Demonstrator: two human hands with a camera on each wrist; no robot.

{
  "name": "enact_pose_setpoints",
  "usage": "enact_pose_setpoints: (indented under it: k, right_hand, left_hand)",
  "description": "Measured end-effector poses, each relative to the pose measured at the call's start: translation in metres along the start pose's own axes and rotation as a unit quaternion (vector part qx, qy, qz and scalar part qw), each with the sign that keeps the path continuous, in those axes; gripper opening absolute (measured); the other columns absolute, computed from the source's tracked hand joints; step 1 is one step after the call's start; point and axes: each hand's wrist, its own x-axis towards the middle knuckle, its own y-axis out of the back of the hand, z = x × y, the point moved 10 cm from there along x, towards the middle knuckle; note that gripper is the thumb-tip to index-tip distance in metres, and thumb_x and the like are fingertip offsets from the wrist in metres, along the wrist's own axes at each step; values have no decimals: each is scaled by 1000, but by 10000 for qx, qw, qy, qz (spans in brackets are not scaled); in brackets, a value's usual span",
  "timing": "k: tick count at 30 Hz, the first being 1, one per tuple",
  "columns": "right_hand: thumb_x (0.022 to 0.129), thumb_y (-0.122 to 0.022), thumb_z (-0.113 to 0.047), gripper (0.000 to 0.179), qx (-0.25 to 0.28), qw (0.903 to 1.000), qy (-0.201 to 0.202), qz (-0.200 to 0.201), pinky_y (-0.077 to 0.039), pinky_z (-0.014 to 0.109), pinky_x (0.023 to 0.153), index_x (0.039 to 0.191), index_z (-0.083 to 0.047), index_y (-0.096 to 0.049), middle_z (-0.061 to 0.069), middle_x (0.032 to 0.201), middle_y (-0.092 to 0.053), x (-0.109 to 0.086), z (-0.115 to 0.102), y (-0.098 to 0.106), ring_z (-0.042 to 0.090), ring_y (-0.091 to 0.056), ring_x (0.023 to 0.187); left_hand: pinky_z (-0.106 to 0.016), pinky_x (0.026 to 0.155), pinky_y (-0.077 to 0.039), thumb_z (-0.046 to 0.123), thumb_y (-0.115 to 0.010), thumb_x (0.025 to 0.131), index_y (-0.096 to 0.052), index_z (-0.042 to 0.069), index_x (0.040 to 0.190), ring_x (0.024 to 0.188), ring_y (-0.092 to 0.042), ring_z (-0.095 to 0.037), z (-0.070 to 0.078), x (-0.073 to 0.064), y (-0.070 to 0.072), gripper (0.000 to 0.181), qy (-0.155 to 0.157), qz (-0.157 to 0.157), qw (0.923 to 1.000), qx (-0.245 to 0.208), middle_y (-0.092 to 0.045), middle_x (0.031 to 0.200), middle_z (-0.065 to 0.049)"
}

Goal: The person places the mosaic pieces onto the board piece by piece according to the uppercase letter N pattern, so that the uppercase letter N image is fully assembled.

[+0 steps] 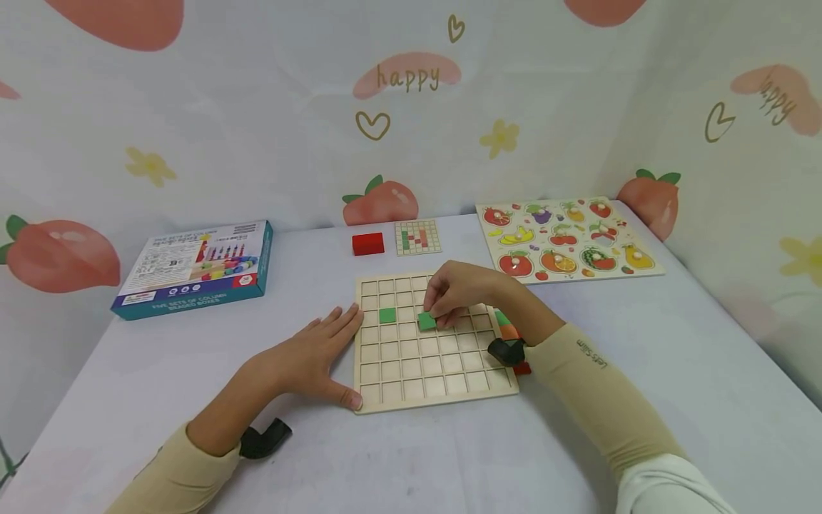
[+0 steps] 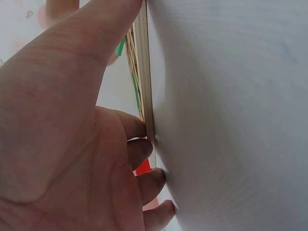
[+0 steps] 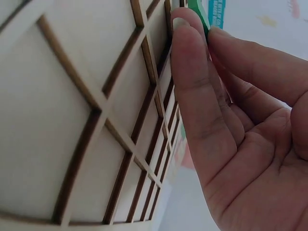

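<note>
A wooden grid board (image 1: 411, 371) lies flat on the table, divided into square cells by raised strips. One green square tile (image 1: 387, 315) sits in a cell toward its upper left. Between thumb and fingers my right hand (image 1: 454, 293) pinches a second green tile (image 1: 427, 321), close over the middle of the board. In the right wrist view only the edge of that pinched tile (image 3: 199, 13) shows. My left hand (image 1: 315, 360) rests along the board's left edge with fingers spread, fingertips and thumb touching the border. More green, orange and red tiles (image 1: 509, 333) lie beyond the board's right edge, partly hidden by my right arm.
Behind the board are a red block (image 1: 368, 244) and a small patterned grid card (image 1: 417, 238). A boxed bead set (image 1: 195, 268) lies at the back left. At the back right is a fruit puzzle board (image 1: 568, 239). A printed cloth wall (image 1: 276, 143) closes off the table's far side.
</note>
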Motion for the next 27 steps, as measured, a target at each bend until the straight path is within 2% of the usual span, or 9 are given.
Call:
enact_pose_setpoints:
  k: [14,27]
  right_hand:
    - [90,-68,6,5,-90,9997,125,-207,-61,36,71,89,2,-70,13,79,-70,15,-15,-22,21,-71,69]
    - [90,-70,3,4,-179,9998,60,59,-61,34,68,87,3,-69,12,78,-70,25,-22,-34,20,-71,67]
  left_hand:
    - [-60,117,-15,82,-70,64,-13,7,161,152,-3,-38,0,0,-1,135,2,-5,10000,-40,-8,167,-11]
    - [-59,118,-14,82,-70,66,-12,6,161,152,-3,-37,1,-1,0,135,-73,5,10000,-59,-7,167,-11]
